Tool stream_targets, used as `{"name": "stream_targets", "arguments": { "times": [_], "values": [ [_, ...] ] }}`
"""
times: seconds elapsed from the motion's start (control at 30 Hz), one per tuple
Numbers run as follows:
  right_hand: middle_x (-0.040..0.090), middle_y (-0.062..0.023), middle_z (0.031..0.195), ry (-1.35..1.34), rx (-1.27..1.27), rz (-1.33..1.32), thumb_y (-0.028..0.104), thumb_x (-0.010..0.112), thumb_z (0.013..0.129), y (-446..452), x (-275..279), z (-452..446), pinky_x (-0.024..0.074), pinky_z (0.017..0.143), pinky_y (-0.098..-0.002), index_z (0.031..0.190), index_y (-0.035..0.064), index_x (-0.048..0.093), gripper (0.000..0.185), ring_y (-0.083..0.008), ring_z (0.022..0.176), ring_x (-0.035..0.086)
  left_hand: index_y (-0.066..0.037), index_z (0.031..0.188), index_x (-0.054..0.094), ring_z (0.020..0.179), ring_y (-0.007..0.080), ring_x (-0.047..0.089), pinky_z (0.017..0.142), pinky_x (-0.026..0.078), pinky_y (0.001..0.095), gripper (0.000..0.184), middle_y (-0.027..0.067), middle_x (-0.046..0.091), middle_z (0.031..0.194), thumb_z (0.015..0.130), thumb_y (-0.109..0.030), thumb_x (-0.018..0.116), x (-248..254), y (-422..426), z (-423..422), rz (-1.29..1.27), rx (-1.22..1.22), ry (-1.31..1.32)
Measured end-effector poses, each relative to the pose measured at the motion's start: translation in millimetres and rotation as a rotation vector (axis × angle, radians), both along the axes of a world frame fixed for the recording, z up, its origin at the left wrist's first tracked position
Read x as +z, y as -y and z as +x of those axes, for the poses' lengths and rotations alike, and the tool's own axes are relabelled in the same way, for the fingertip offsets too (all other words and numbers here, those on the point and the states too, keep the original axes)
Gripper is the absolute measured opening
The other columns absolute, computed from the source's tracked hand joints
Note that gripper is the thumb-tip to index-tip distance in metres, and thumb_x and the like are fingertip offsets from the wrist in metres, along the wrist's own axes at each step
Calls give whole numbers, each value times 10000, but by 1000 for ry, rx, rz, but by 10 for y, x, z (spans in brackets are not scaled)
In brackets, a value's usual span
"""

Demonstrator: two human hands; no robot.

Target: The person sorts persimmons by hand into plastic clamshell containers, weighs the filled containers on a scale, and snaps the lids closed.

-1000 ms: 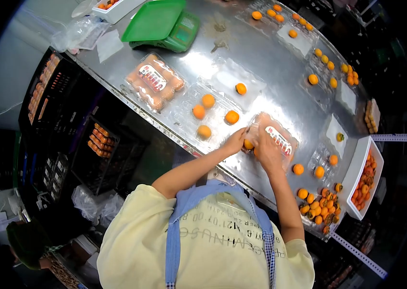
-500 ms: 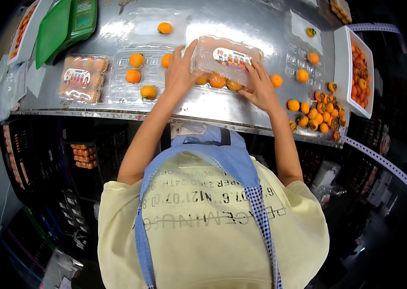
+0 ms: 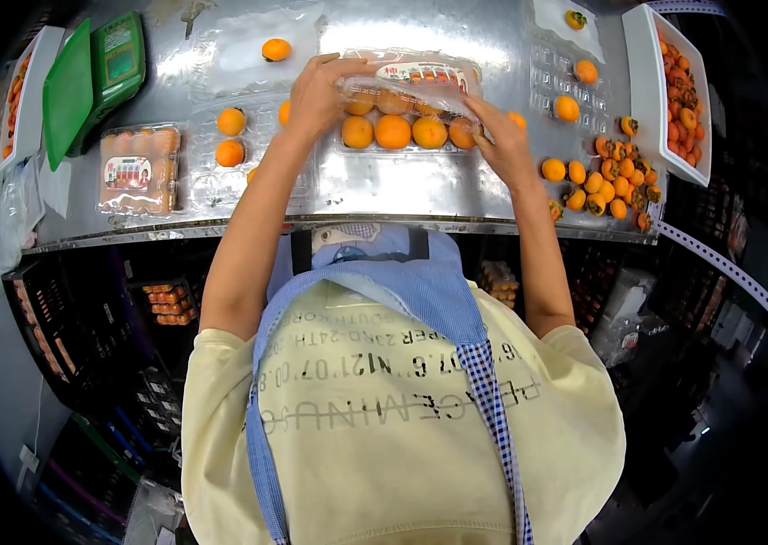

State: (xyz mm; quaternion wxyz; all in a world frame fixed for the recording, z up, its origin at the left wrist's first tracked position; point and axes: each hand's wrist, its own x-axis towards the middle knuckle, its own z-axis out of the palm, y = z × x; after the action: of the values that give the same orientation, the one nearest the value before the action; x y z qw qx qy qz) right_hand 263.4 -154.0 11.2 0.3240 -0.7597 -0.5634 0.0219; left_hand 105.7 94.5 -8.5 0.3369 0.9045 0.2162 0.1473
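A clear plastic box point(image 3: 402, 107) filled with orange persimmons lies on the metal table in front of me. Its labelled lid point(image 3: 425, 74) is raised and tilted back, with the front row of fruit showing below it. At the left end of the lid, my left hand point(image 3: 320, 91) has its fingers bent over the edge, gripping it. My right hand point(image 3: 499, 136) grips the lid's right front corner between thumb and fingers. Left of the box, an open clear tray point(image 3: 207, 173) holds several spaced persimmons, partly hidden by my left forearm.
A packed, labelled box point(image 3: 139, 171) lies at the left, near a green scale point(image 3: 111, 73). Loose persimmons point(image 3: 616, 182) are heaped at the right front, beside a white crate point(image 3: 638, 86) of fruit. Another tray point(image 3: 552, 82) lies behind them. The table's front edge point(image 3: 384, 221) is close.
The view has swung round to face the table squarely. The lid has tipped back, baring more of the front persimmons. Both hands have shifted along its edges and still hold it.
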Motion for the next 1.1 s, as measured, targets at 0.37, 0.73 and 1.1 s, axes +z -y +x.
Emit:
{"name": "stream_targets", "arguments": {
  "times": [0.37, 0.73, 1.1],
  "values": [
    [583, -220, 1120, -624, -590, 57, 270, 495, 932, 116, -947, -76, 458, 868, -334, 1203, -76, 477, 440, -258, 1043, 576, -216, 995, 706, 997, 213, 570, 867, 468, 318, 236, -36, 662, 1080, 780, -140, 645, 69, 75, 60, 89, 65, -7],
    [573, -110, 1124, -1344, -577, 247, 333, 448, 963, 57, -582, -307, 538, 657, -278, 1272, -8, 456, 460, -172, 927, 593, -194, 992, 706, 978, 235, 592, 842, 477, 328, 229, 18, 667, 1045, 792, -122, 619, 48, 158, 75, 111, 120, 35],
    [595, -43, 1014, -1560, -515, 309, 276, 503, 920, 57, -872, -186, 503, 701, -313, 1113, 46, 587, 312, -139, 885, 561, -62, 1033, 675, 1023, 233, 594, 923, 423, 310, 284, 97, 659, 1078, 804, -6, 517, 3, -32, 47, 116, -101, 111]
  ]
}}
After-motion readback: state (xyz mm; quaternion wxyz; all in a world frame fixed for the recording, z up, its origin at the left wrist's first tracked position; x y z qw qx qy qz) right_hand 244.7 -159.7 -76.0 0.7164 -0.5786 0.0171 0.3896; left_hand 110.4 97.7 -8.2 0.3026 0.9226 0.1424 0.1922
